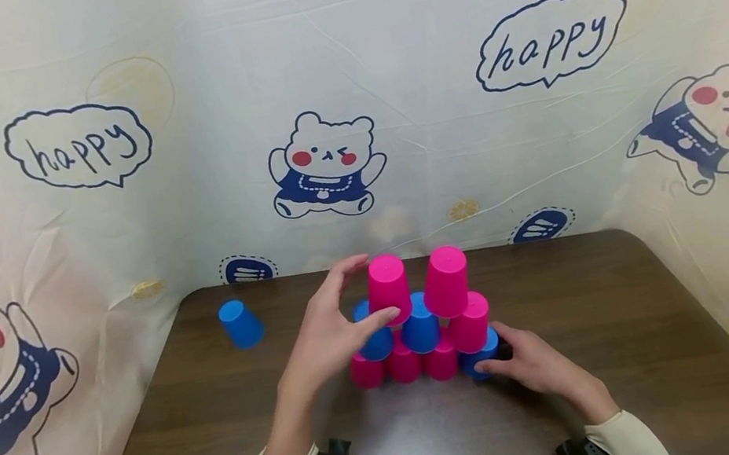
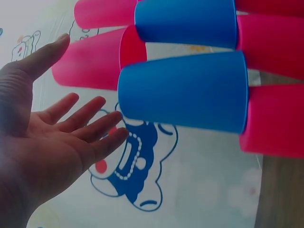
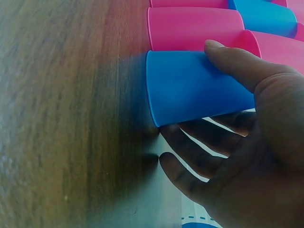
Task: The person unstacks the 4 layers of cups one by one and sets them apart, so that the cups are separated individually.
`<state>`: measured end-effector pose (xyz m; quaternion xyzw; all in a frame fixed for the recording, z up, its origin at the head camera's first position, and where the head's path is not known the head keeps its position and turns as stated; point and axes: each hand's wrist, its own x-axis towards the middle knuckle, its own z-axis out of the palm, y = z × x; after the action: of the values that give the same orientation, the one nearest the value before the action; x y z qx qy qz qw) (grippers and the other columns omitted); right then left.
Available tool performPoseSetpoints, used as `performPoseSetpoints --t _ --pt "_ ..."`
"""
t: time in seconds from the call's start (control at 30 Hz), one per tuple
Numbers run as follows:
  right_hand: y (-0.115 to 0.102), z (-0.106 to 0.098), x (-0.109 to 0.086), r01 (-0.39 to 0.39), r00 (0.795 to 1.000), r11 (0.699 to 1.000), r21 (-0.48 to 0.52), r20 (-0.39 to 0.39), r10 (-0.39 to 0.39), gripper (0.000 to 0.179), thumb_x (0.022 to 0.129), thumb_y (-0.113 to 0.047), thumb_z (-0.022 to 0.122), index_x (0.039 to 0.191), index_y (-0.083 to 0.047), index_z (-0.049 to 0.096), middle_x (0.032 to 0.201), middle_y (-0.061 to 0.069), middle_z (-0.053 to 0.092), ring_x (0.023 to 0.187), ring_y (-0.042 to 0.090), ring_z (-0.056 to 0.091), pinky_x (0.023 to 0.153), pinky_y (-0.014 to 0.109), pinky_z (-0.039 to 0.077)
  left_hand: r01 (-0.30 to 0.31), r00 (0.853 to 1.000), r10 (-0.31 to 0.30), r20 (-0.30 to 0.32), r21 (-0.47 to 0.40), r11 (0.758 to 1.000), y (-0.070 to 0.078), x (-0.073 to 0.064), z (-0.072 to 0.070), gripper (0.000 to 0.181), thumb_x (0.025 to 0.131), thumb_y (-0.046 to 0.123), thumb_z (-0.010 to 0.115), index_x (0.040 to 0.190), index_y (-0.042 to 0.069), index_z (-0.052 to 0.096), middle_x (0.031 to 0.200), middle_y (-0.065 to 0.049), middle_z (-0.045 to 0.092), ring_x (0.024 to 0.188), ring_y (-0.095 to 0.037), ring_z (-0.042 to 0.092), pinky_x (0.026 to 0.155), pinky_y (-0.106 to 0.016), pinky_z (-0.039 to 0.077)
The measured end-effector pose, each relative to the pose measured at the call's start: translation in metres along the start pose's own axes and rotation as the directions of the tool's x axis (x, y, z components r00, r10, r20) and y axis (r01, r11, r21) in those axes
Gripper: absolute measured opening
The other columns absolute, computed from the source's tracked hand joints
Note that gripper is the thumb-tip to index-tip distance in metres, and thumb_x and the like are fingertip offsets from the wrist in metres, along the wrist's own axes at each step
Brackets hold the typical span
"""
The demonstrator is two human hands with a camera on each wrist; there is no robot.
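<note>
Inverted plastic cups stand stacked in tiers at mid-table. My left hand (image 1: 333,328) is beside the upper left pink cup (image 1: 388,287), its thumb in front and its fingers spread at the far side. In the left wrist view its fingers are straight and apart, close to that cup and the blue cup (image 2: 185,90) below. Low on the right, my right hand (image 1: 536,363) holds the blue cup (image 3: 194,88) at the end of the bottom row, thumb on the near side and fingers behind. Another pink cup (image 1: 446,282) shares the top tier, with a gap between the two.
A lone blue cup (image 1: 241,325) stands inverted at the table's back left. Under the top tier are two blue cups and a pink cup (image 1: 470,322). The brown table (image 1: 214,450) meets a printed white curtain (image 1: 427,170) behind and at both sides.
</note>
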<state>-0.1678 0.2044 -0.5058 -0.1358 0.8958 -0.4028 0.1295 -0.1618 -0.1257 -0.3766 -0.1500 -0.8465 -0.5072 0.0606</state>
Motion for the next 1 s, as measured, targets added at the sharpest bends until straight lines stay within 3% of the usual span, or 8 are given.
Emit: performPoseSetpoints --t 0.43,1.0 --pt "0.002 0.0 0.0 0.018 1.0 1.0 0.002 0.001 -0.018 0.054 0.093 -0.04 0.08 0.139 -0.02 0.059 0.128 0.003 0.07 0.116 0.026 0.065 0.104 0.057 0.055 0.003 1.0 -0.003 0.011 -0.046 0.999 0.007 0.01 0.015 0.08 0.085 0.016 0.089 0.152 0.021 0.046 0.143 0.0 0.06 0.134 -0.024 0.06 0.104 -0.05 0.057" --pt "-0.001 -0.001 0.0 0.041 0.999 0.999 0.005 -0.007 -0.041 0.059 0.092 -0.038 0.082 0.141 -0.015 0.059 0.131 0.007 0.069 0.118 0.028 0.066 0.104 0.059 0.055 -0.002 1.0 0.001 -0.006 -0.08 0.997 0.008 0.011 0.016 0.076 0.086 0.009 0.088 0.149 0.022 0.048 0.14 -0.002 0.061 0.13 -0.025 0.061 0.101 -0.049 0.059"
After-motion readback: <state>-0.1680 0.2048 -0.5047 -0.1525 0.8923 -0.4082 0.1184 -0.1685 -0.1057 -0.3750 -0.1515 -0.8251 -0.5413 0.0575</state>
